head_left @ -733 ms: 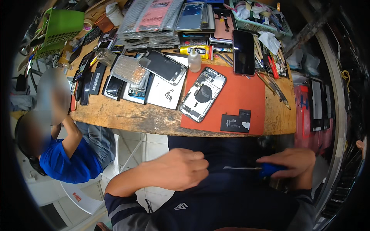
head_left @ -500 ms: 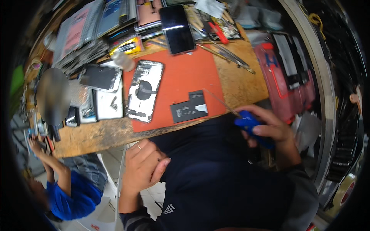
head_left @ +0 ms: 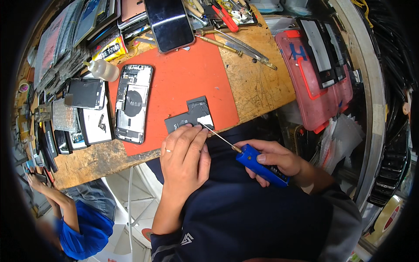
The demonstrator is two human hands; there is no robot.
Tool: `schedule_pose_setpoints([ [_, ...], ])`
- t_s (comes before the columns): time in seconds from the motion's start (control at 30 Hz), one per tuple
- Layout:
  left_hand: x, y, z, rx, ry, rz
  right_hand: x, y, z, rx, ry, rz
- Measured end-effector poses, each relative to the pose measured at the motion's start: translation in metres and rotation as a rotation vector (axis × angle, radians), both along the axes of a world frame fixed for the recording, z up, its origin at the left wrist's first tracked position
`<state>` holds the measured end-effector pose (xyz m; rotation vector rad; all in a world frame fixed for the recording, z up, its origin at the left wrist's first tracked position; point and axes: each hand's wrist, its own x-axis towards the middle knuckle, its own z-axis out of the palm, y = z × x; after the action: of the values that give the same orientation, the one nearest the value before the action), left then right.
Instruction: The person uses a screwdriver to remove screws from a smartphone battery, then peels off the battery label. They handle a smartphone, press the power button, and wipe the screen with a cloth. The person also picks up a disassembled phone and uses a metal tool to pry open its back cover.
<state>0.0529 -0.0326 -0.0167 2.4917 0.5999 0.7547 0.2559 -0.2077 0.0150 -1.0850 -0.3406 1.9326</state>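
Observation:
A black L-shaped phone battery (head_left: pixel 195 111) lies near the front edge of an orange-red mat (head_left: pixel 174 74), with a whitish patch at its right end. My left hand (head_left: pixel 185 153) rests its outstretched fingertips at the battery's near edge, the thumb apart. In my right hand (head_left: pixel 279 161) is a blue handheld tool (head_left: pixel 259 166) with a long thin metal rod. The rod's tip reaches the whitish patch; whether it touches cannot be made out. Left of the battery lies an opened phone body (head_left: pixel 126 124), its insides facing up.
A dark-screened phone (head_left: pixel 170 26) lies at the mat's far edge, beside brass-coloured tools (head_left: pixel 220 43) and red-handled pliers (head_left: pixel 226 18). A squeeze bottle (head_left: pixel 104 70) stands left. A red plastic case (head_left: pixel 321 105) is at right. Another person in a blue shirt (head_left: pixel 85 231) sits at lower left.
My left hand has moved up from over my lap to the battery, fingers now stretched out. The blue tool has come left, its rod tip now at the battery. The view has shifted right.

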Motion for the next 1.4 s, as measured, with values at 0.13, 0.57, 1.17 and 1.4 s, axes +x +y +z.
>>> schedule_pose_setpoints([
  [0.13, -0.001, 0.001, -0.005, 0.039, -0.002, -0.019, -0.003, 0.001, -0.004, 0.042, -0.019, -0.004],
  [0.57, 0.006, 0.002, -0.021, 0.121, -0.112, 0.039, -0.006, 0.017, -0.008, 0.109, -0.125, 0.038],
  [1.17, 0.012, -0.003, -0.023, 0.077, -0.132, 0.106, 0.018, 0.008, 0.000, 0.049, -0.169, 0.115],
  [1.4, 0.014, -0.004, -0.021, 0.071, -0.135, 0.130, 0.025, 0.005, 0.020, 0.021, -0.137, 0.106],
])
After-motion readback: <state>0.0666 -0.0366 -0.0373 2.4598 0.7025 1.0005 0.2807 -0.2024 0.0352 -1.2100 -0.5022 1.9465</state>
